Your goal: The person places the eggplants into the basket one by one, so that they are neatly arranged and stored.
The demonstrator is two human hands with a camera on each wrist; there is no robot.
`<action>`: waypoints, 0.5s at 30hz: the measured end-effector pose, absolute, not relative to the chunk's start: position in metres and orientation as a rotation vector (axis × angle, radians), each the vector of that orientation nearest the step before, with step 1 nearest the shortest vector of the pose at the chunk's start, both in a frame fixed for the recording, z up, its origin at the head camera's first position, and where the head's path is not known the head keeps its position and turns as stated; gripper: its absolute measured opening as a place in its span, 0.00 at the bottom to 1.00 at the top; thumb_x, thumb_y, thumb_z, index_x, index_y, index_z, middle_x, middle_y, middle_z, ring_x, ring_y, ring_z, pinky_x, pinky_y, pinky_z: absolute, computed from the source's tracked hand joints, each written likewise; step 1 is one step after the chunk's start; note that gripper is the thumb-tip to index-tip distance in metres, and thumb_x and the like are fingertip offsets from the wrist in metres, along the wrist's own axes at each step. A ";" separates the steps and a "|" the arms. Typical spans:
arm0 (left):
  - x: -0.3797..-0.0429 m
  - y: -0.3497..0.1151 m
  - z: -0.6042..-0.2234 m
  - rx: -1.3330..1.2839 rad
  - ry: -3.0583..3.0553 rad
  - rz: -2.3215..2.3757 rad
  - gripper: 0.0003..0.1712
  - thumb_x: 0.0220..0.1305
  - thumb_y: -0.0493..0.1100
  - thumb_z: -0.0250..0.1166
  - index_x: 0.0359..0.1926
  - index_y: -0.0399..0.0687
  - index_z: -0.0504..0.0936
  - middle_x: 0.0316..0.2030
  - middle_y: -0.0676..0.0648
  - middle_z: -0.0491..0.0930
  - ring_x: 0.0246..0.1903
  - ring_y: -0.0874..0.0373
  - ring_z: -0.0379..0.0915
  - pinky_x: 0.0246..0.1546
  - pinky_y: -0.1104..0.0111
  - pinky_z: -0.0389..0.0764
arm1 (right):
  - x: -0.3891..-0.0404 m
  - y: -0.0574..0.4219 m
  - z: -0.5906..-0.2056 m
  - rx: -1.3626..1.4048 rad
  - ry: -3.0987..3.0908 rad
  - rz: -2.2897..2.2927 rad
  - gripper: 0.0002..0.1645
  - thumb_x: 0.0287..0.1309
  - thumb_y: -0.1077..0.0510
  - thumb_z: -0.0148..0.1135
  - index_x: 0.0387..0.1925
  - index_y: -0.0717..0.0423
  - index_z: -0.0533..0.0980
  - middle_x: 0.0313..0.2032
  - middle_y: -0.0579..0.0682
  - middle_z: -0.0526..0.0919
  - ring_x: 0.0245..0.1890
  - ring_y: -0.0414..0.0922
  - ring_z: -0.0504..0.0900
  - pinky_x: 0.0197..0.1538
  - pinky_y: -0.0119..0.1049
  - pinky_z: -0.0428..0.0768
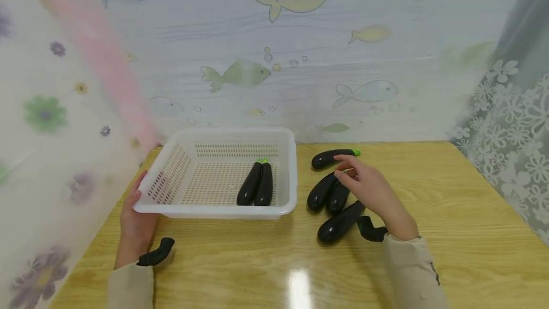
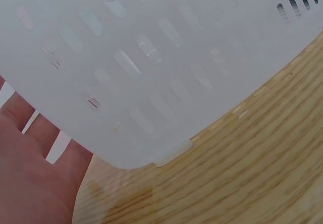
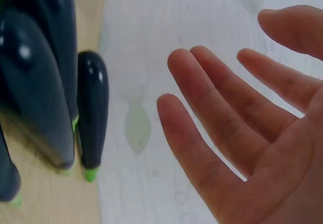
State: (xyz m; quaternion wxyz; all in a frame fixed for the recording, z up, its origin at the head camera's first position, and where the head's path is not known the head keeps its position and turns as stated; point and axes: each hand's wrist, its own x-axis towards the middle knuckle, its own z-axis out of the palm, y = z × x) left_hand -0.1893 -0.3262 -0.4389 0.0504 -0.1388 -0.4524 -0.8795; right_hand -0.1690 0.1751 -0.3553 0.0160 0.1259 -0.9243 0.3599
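A white plastic basket [image 1: 233, 211] with slotted walls stands on the table, and two dark eggplants [image 1: 249, 185] with green tips lie side by side in its right part. My left hand [image 1: 136, 216] rests against the basket's left side near the front corner. In the left wrist view, its spread fingers [image 2: 48, 128] run straight, their tips hidden behind the basket. Several more eggplants [image 1: 340, 223] lie loose to the right of the basket. Over them hovers my right hand [image 1: 366, 187], holding nothing; the right wrist view shows its fingers [image 3: 222, 118] extended and spread apart.
The light wooden table [image 1: 240, 261] runs up to a wall covering [image 1: 300, 61] printed with fish. A flowered sheet [image 1: 47, 156] hangs along the left, and a lace curtain [image 1: 514, 104] at the right. Black curved mounts [image 1: 156, 252] sit on both wrists.
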 end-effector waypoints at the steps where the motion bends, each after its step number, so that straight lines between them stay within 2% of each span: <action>1: -0.190 -0.326 -0.439 -0.412 -1.384 -2.678 0.29 0.69 0.43 0.37 0.70 0.53 0.50 0.68 0.52 0.55 0.61 0.59 0.61 0.55 0.67 0.68 | -0.169 0.178 -0.356 0.385 -2.889 1.123 0.29 0.65 0.42 0.46 0.63 0.48 0.62 0.52 0.53 0.76 0.49 0.51 0.77 0.48 0.49 0.74; 8: -0.190 -0.325 -0.438 -0.362 -1.434 -2.639 0.29 0.68 0.44 0.38 0.70 0.53 0.51 0.69 0.51 0.53 0.62 0.59 0.60 0.55 0.67 0.68 | -0.172 0.198 -0.366 0.369 -2.980 1.234 0.33 0.63 0.39 0.47 0.64 0.49 0.61 0.51 0.55 0.76 0.46 0.50 0.78 0.47 0.48 0.74; 15: -0.189 -0.325 -0.437 -0.369 -1.416 -2.655 0.30 0.68 0.44 0.38 0.70 0.54 0.51 0.69 0.52 0.54 0.62 0.59 0.60 0.55 0.67 0.67 | -0.175 0.219 -0.374 0.321 -3.025 1.400 0.33 0.65 0.46 0.47 0.65 0.59 0.58 0.47 0.62 0.77 0.38 0.52 0.80 0.42 0.45 0.77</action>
